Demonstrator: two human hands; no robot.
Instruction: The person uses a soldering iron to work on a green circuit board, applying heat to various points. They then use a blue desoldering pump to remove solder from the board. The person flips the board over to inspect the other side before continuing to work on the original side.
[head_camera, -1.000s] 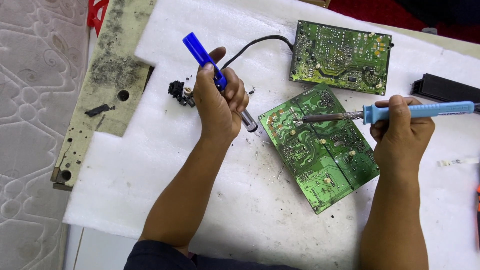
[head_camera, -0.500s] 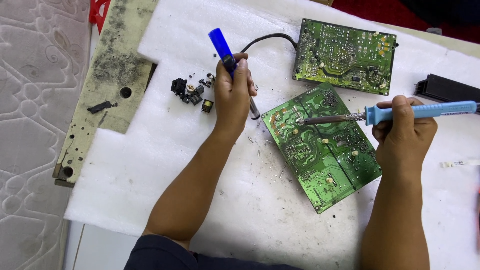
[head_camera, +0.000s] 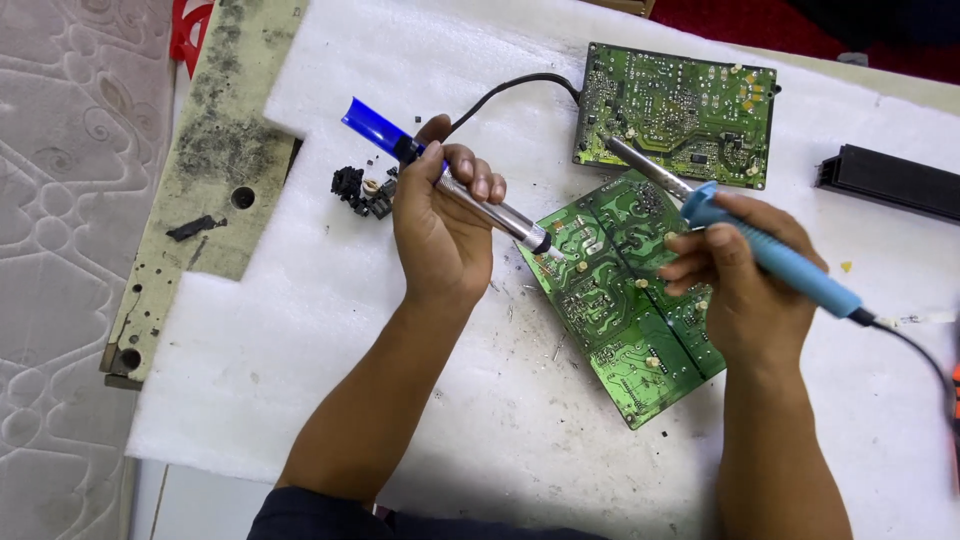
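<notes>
Your left hand (head_camera: 440, 225) grips a desoldering pump (head_camera: 450, 190) with a glossy translucent blue plastic end and a smooth, shiny metal barrel. Your right hand (head_camera: 745, 270) holds a soldering iron (head_camera: 740, 235) with a matt light-blue plastic handle and a dull grey metal shaft. The nearer circuit board (head_camera: 620, 300) shows glossy green lacquer with bright solder spots; the farther circuit board (head_camera: 680, 115) looks alike. Both lie on a white foam sheet (head_camera: 300, 330), soft and faintly pebbled, speckled with dark crumbs. Beside it, a pale perforated panel (head_camera: 190, 190) looks rough and sooty.
</notes>
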